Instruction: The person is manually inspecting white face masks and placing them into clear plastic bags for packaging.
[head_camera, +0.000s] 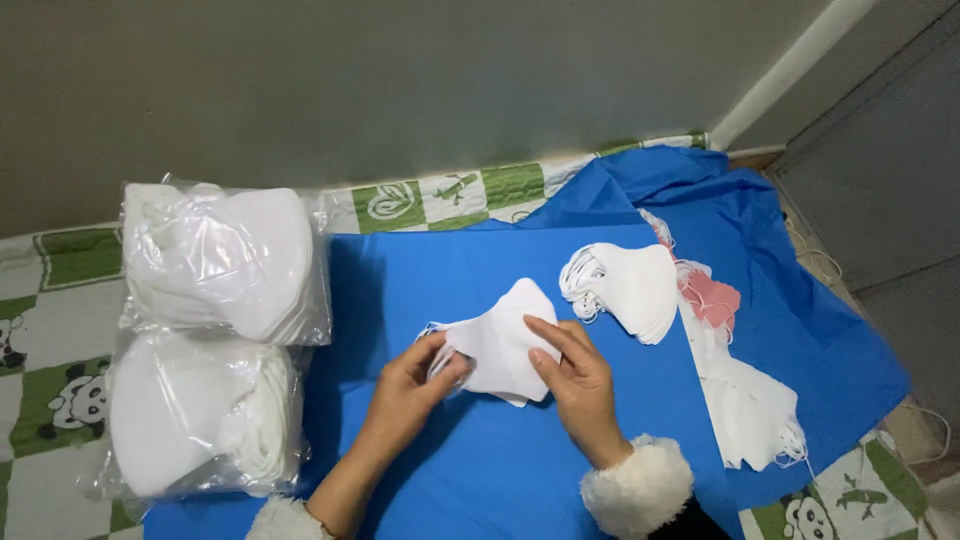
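A folded white face mask (505, 335) lies on a blue cloth (420, 275) in the middle of the view. My left hand (410, 385) pinches its left end, by the thin ear loops. My right hand (575, 375) presses on its right half with the fingers laid flat. Both wrists show fluffy white cuffs.
Two clear plastic bags of white masks lie at the left, one (225, 260) behind the other (200, 415). A fanned stack of loose white masks (630, 285) sits to the right, with pink masks (712, 298) and a further white pile (755, 410) beyond. A patterned green-and-white sheet (50, 330) lies underneath.
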